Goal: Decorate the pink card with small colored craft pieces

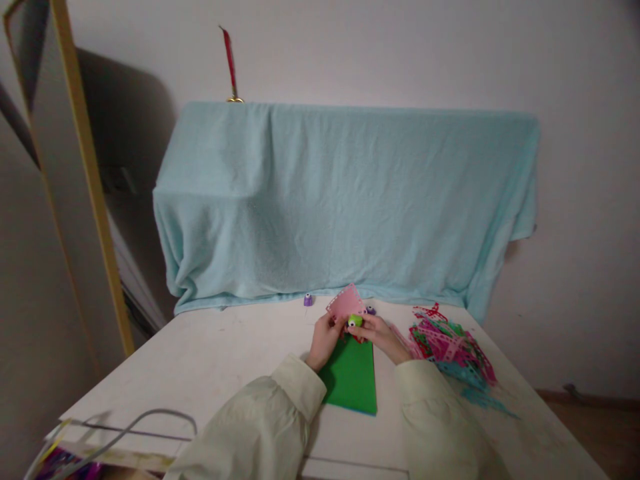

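My left hand (325, 339) is closed on the lower left edge of a pink sheet of paper (346, 302), whose borders are punched with small holes. Fingers of my right hand (383, 336) are wrapped around a small lime-green craft punch (355, 321) with a white round button, set at the sheet's near edge. Whether the paper sits inside its slot I cannot tell. Below both hands lies a stack of green paper (351, 377), with a bit of red showing near my fingers. Just behind my right hand stands a purple punch (371, 310), partly hidden.
Another purple punch (307, 300) stands at the back of the white table (220, 353). A heap of punched paper strips (450, 343) in pink, red, green and blue lies on the right. Light-blue cloth (350, 200) hangs behind. A grey cable (150, 415) loops at front left.
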